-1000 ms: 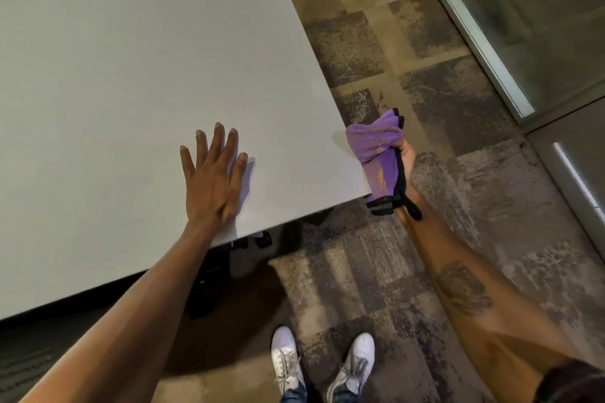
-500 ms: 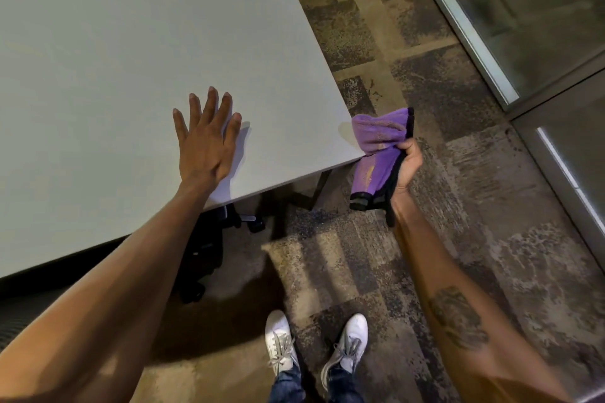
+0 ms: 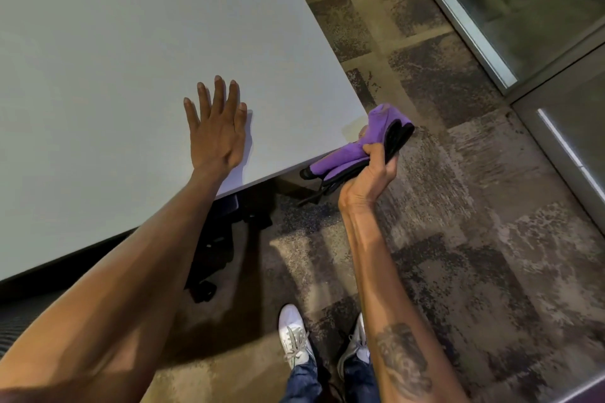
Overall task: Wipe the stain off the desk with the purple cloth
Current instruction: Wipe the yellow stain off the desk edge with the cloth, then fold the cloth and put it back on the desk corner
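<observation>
1. Desk [image 3: 131, 42] — pale grey top, near corner jutting over the floor.
2. Carpet tiles [image 3: 474, 239], mottled brown and grey.
3. Left hand [image 3: 217, 137] flat on the desk by its front edge, fingers straight and slightly spread.
4. Purple cloth [image 3: 343, 160] — bunched, black-trimmed, just off the desk's corner.
5. Right hand [image 3: 370, 177] grips it, thumb curled over the folds.
6. White sneakers [image 3: 294, 335] on the carpet.

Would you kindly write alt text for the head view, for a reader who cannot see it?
The right hand grips a bunched purple cloth with black trim just past the corner of the pale grey desk, while the left hand lies flat on it.
</observation>
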